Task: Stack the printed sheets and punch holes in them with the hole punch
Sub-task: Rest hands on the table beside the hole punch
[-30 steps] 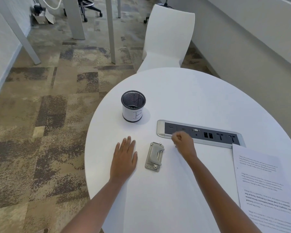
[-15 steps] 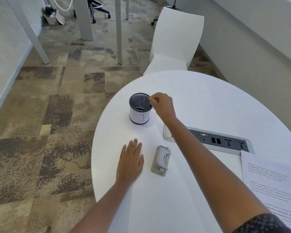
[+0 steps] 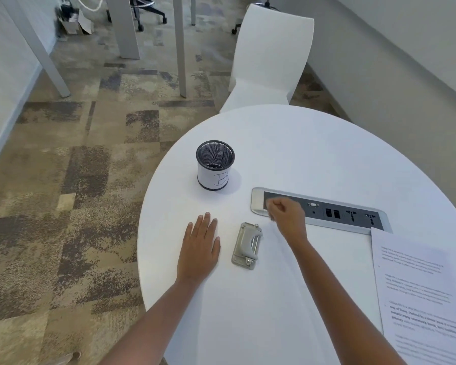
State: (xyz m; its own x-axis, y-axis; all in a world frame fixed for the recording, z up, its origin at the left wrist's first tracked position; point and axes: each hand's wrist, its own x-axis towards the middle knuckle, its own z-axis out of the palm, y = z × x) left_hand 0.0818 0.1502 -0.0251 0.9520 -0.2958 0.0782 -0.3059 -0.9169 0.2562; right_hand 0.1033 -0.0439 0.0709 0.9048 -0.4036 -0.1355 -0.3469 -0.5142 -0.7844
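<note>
A grey metal hole punch lies on the round white table. My left hand rests flat on the tabletop, fingers together, just left of the punch and apart from it. My right hand hovers curled into a loose fist above and to the right of the punch, over the left end of the power strip; I cannot make out anything in it. Printed sheets lie at the table's right edge, partly cut off by the frame.
A black mesh cup with a white label marked "B" stands beyond my left hand. A recessed power socket strip runs across the table's middle. A white chair stands at the far side. Patterned carpet lies to the left.
My right hand went from beside the punch up to the rim of the mesh cup, then came back down beside the punch. My left hand stayed flat.
</note>
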